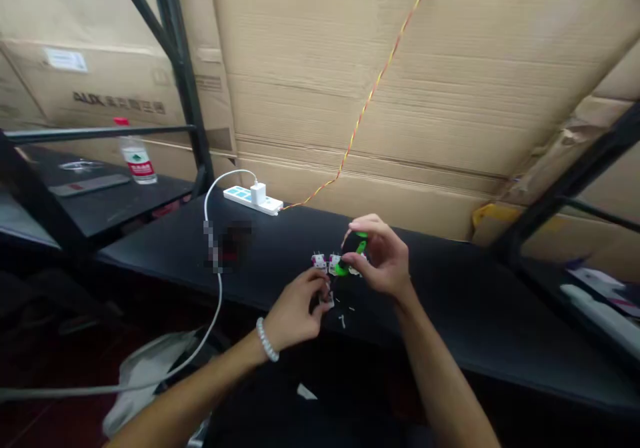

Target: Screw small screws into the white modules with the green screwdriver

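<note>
My right hand (381, 255) grips a green-and-black screwdriver (361, 245) between thumb and fingers. The screwdriver tilts down toward my left hand (295, 307), which wears a beaded bracelet and pinches a small white part (327, 299). Much of that part is hidden by my fingers. Just beyond my hands, small white-and-magenta parts with metal prongs (319, 261) stand in a row on the black table (440, 301); my right hand covers some of them. Tiny white pieces (343, 321) lie near the table's front edge.
A white power strip (245, 198) with a plugged-in charger (258, 193) lies at the back, its white cable (221, 295) hanging over the front edge. A twisted red-yellow wire (373, 91) runs up the cardboard wall (300, 55). On the left table stands a water bottle (138, 161).
</note>
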`<control>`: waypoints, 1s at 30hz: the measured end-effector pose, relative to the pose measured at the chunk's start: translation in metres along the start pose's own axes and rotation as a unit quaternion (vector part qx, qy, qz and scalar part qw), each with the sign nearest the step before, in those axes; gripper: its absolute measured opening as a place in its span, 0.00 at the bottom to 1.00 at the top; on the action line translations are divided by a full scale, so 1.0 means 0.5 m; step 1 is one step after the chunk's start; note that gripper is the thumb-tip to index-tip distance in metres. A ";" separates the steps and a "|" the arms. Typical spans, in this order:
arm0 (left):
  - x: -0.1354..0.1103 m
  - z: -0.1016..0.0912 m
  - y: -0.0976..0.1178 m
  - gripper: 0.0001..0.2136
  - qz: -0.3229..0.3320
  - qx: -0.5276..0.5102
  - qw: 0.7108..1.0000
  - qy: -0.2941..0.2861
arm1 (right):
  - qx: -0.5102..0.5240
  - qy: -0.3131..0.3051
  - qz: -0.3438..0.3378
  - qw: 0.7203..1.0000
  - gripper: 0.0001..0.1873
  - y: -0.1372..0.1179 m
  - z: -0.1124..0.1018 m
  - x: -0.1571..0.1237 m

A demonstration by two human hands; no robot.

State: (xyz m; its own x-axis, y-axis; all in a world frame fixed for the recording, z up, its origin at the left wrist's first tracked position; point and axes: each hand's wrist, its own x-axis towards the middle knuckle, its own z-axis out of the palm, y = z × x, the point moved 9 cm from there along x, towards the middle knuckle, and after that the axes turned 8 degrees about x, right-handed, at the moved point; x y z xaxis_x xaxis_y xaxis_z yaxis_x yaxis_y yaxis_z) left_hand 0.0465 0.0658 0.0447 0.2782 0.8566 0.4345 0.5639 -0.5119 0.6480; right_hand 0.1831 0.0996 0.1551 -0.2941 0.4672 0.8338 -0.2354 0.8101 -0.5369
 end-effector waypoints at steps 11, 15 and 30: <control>-0.005 -0.003 0.018 0.10 0.020 0.055 0.998 0.024 | -0.042 -0.017 -0.009 0.999 0.22 -0.014 0.014 0.003; -0.008 0.000 0.019 0.11 0.023 0.061 0.997 0.030 | -0.068 -0.021 -0.022 0.997 0.22 -0.021 0.018 0.000; -0.009 0.002 0.013 0.10 0.012 0.056 0.998 0.029 | 0.046 -0.067 0.086 0.993 0.22 0.004 0.043 -0.005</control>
State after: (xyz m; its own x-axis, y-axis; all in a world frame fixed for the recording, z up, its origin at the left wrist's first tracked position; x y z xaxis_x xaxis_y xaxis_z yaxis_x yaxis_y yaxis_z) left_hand 0.0498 0.0585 0.0463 0.2491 0.8380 0.4856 0.6419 -0.5183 0.5651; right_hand 0.1637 0.0925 0.1492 -0.4560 0.5396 0.7077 -0.2521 0.6844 -0.6842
